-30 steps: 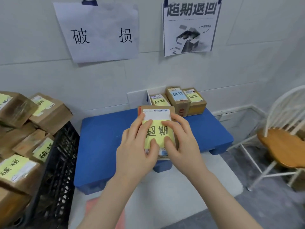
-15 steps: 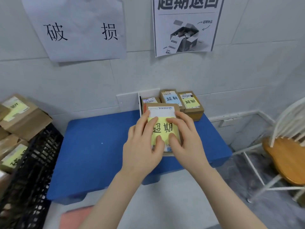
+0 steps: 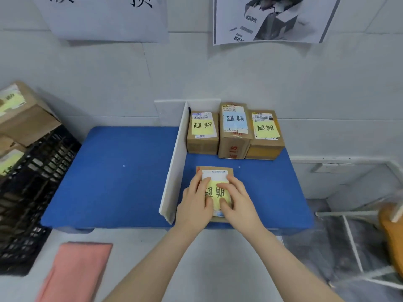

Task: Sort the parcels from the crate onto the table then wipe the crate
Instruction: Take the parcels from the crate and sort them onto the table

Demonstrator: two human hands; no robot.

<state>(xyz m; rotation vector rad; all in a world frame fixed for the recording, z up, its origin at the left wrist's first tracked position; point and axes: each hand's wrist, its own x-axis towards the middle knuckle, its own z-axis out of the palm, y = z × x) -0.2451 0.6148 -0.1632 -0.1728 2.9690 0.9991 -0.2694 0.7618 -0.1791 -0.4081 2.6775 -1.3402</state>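
A small cardboard parcel (image 3: 214, 172) with a yellow note rests on the blue table (image 3: 122, 175), just right of the white divider (image 3: 174, 171). My left hand (image 3: 194, 205) and my right hand (image 3: 237, 203) both lie on top of the parcel and grip it. Three more labelled parcels (image 3: 234, 131) stand in a row against the wall on the right half. The black crate (image 3: 28, 192) at the left still holds several cardboard parcels (image 3: 19, 114). A pink cloth (image 3: 76, 273) lies on the white surface at the near left.
Two paper signs hang on the white wall above the table halves. A white chair (image 3: 390, 225) with an orange seat stands at the right edge. The table's left half (image 3: 109, 192) shows bare blue surface.
Both hands have carried the parcel forward and down onto the right half of the table. The view has tilted down and nearer; the cloth has come into sight.
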